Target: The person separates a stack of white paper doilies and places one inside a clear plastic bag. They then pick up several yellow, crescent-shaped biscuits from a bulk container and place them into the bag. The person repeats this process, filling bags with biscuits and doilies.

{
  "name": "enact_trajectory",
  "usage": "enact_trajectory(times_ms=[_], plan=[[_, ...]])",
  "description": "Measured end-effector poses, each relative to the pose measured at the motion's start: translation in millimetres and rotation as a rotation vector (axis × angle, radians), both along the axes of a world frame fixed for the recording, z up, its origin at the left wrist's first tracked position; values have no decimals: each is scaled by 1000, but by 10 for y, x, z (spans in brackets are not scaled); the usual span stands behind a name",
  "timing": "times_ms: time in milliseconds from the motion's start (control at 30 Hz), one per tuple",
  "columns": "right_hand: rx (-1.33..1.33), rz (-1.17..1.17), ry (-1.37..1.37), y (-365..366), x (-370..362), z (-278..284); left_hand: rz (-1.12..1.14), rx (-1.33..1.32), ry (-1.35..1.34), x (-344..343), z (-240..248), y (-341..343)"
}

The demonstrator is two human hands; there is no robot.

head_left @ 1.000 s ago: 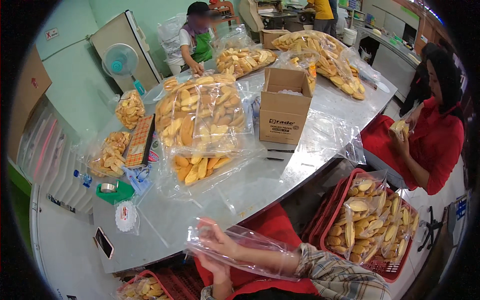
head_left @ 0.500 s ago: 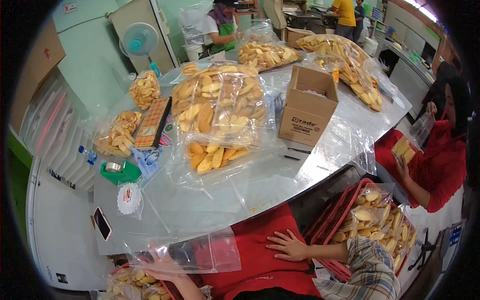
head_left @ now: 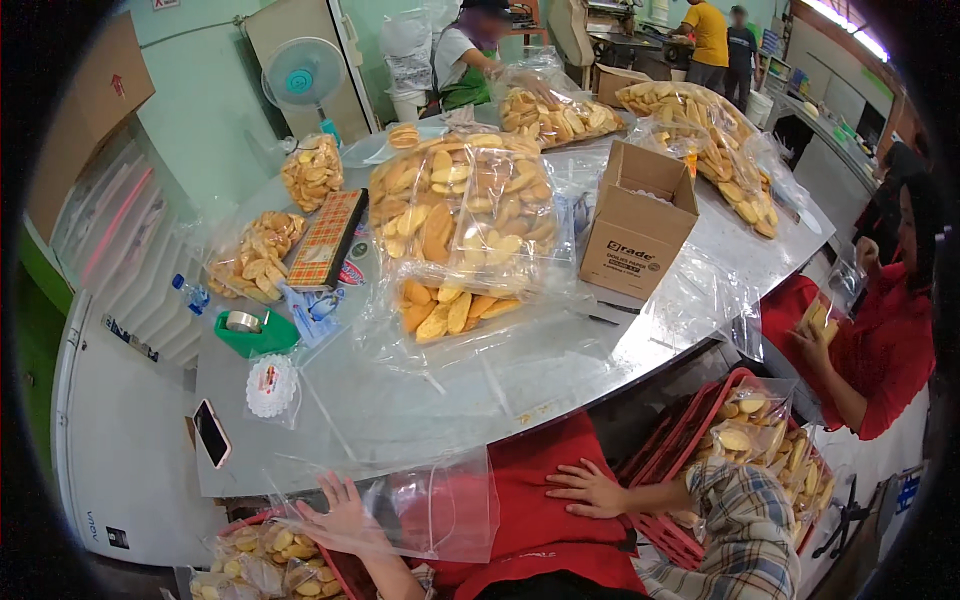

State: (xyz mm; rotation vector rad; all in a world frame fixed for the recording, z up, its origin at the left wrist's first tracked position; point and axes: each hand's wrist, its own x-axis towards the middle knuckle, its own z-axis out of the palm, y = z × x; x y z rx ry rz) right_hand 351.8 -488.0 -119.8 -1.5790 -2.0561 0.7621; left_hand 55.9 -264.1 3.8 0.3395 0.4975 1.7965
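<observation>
My left hand point(head_left: 347, 518) has its fingers spread against a clear plastic bag point(head_left: 440, 505) at the table's near edge. The film overlaps the hand, and I cannot tell whether the hand is inside the bag. Nothing shows in the bag, which extends across my red apron point(head_left: 535, 465). My right hand point(head_left: 592, 488) lies flat on the apron, fingers apart, holding nothing. Ahead on the metal table point(head_left: 400, 400) stands a large clear bag of golden oval bread slices point(head_left: 470, 215).
A red crate point(head_left: 690, 440) of bagged slices stands at my right, another bagged batch point(head_left: 270, 560) at lower left. The table holds a cardboard box point(head_left: 635, 245), green tape dispenser point(head_left: 258, 333), white doilies point(head_left: 271, 386) and phone point(head_left: 212, 434). A co-worker in red point(head_left: 850, 340) holds slices.
The whole view has shifted slightly. My left hand's fingers show more clearly through the film, while my right hand stays on the apron. The far co-worker's arm now reaches over a bag of slices.
</observation>
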Motion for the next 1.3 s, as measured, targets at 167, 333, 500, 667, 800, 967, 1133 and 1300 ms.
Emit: enact_trajectory(times_ms=[167, 333, 500, 667, 800, 967, 1133, 1300], plan=[[-298, -50, -495, 342, 808, 141, 182, -146, 58, -64, 247, -22], [-272, -444, -144, 352, 278, 68, 175, 25, 64, -481, 44, 7], [55, 437, -85, 100, 164, 285, 186, 27, 156, -599, -4, 11], [-300, -488, -525, 293, 564, 129, 369, -43, 490, -449, -68, 143], [113, 73, -32, 334, 178, 470, 314, -56, 391, -553, -110, 159], [-120, -64, -424, 193, 625, 217, 87, -35, -27, -651, -203, 151], [52, 98, -79, 289, 148, 517, -172, 275, 51, -976, -419, 112], [-156, 263, -199, 202, 407, 319, 370, -46, 890, -879, -467, 165]])
